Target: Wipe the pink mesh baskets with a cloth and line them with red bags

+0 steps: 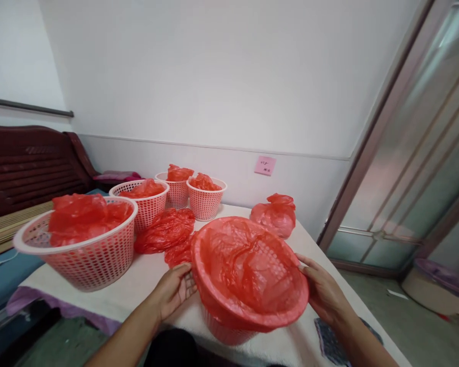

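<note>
A pink mesh basket [229,334] lined with a red plastic bag [248,270] is tilted toward me at the table's near edge. My left hand [174,290] grips its left rim, fingers curled on the bag's folded edge. My right hand [321,293] presses against the right rim, fingers wrapped round it. The bag is stretched over the whole rim.
On the white-covered table [137,285] stand a large basket [80,255] at left and three smaller baskets [147,201] behind, each holding red bags. Loose red bags [164,232] lie mid-table; a knotted one [275,214] sits near the wall. A dark sofa is left, a glass door right.
</note>
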The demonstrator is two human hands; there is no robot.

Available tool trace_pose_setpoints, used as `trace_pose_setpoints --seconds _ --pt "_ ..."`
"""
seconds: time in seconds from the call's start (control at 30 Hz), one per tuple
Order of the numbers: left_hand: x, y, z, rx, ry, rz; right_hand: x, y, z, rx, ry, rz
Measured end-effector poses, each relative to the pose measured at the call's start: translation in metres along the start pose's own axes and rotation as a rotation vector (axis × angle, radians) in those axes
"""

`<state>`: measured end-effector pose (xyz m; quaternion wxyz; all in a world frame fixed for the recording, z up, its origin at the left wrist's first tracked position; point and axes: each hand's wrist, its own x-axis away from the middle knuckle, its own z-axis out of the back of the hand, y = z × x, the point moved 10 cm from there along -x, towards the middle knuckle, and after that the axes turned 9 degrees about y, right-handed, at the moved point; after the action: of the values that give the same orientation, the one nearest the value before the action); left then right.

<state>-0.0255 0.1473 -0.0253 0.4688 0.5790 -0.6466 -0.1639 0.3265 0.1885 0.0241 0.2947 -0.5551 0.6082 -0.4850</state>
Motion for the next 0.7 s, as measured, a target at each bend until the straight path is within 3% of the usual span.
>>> trace_pose_setpoints --seconds 0.13,0.23,0.37,0.47,0.57,0.7 --pt "-0.014 0.022 0.013 0.009 0.116 -0.017 0.001 0.004 -0.003 0.008 -0.020 -0.019" --pt "-0.021 0.039 -0.001 -0.043 0.118 -0.072 0.000 0.005 -0.009 0.009 -0.046 -0.027" --pt "-0.023 0.036 -0.023 -0.178 0.038 -0.115 0.000 0.010 -0.018 -0.003 -0.105 -0.061" --pt "-0.020 0.039 -0.008 -0.245 0.123 -0.211 0.002 0.012 -0.019 -0.035 -0.102 -0.073" --pt "-0.004 0.059 0.016 -0.257 0.259 -0.373 0.004 0.012 -0.019 -0.070 -0.078 -0.056" --pt "0.018 0.058 -0.001 -0.380 0.121 -0.361 0.009 0.013 -0.024 -0.105 -0.060 -0.028"
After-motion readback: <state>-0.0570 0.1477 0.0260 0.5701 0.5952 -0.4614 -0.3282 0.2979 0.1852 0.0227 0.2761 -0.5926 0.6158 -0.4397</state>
